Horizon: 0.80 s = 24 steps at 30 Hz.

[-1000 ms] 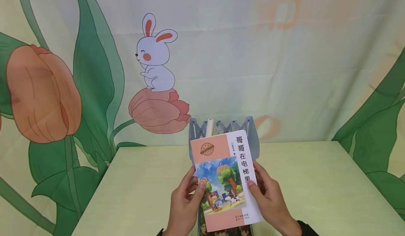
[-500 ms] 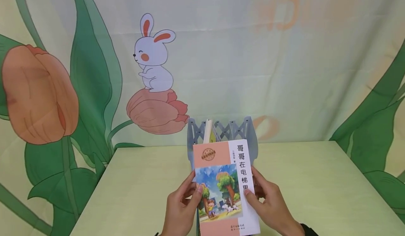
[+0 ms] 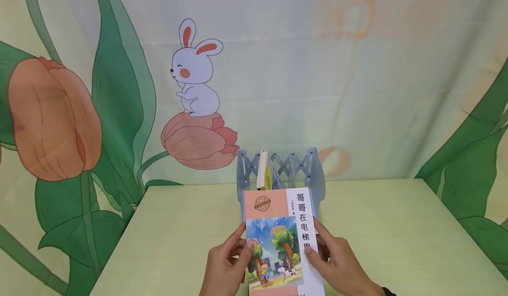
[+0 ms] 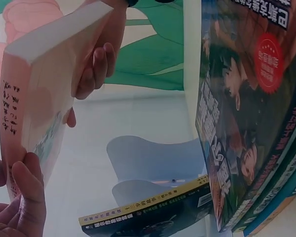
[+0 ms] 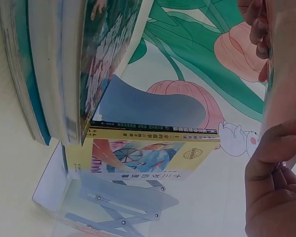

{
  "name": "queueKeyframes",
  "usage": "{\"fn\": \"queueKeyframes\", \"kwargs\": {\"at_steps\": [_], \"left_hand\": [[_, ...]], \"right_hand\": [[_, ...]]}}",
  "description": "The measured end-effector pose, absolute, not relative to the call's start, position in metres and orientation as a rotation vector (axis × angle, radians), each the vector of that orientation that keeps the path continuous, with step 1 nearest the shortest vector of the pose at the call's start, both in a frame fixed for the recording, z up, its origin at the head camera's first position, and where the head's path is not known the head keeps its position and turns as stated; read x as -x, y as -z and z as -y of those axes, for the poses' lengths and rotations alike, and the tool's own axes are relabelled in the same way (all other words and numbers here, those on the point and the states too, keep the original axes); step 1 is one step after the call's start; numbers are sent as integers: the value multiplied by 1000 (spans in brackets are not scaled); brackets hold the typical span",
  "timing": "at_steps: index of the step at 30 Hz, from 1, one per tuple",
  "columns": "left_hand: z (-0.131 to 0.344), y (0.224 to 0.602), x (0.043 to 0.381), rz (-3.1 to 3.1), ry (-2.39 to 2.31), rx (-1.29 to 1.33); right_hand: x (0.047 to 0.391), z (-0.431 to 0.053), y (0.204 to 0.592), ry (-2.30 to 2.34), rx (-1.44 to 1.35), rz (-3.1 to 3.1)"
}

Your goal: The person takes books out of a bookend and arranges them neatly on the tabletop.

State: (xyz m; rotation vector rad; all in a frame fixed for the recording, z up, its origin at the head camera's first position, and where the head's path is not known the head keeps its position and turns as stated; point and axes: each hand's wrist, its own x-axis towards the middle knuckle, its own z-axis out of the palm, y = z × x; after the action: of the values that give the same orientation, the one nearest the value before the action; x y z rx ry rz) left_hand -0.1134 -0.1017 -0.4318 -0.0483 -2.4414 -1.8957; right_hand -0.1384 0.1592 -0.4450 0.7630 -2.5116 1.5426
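Down comes the pink-and-white book (image 3: 275, 247) to the frame's lower centre, left hand (image 3: 227, 265) and right hand (image 3: 339, 265) pinching its sides, baring more blue rack (image 3: 318, 177), the work apparently at the holding stage, cover facing us, long axis up-frame, top edge rackward.
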Motion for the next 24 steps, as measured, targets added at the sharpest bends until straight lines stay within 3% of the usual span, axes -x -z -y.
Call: {"fn": "queueKeyframes", "kwargs": {"at_steps": [24], "left_hand": [[111,442,111,2626,1912,147]], "right_hand": [[132,-171,456,-1831,-737,2696]]}}
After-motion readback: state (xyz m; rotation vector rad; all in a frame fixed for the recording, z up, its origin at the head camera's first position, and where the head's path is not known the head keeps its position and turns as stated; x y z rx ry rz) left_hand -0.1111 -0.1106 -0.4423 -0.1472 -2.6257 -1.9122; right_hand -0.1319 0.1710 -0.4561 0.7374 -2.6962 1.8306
